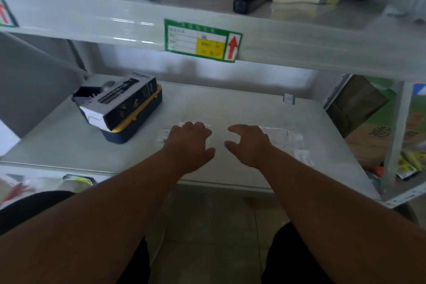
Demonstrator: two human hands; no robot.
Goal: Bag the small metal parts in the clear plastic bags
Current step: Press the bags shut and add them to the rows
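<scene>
While both arms reach onto the lower shelf (pixel 242 108), the left hand (pixel 189 143) rests palm down on a clear plastic bag (pixel 164 134), fingers curled over its far edge, though I can't tell if it's really gripping. The right hand (pixel 250 145) hovers with fingers spread and loosely bent, holding nothing, just beside more clear bags (pixel 287 139) lying flat on the shelf. Metal parts are too blurry to spot. A dark box (pixel 121 102) sits on a blue and yellow case (pixel 138 123) to the left. The green label (pixel 202 40) has a red up arrow and a yellow patch; its writing is unreadable.
</scene>
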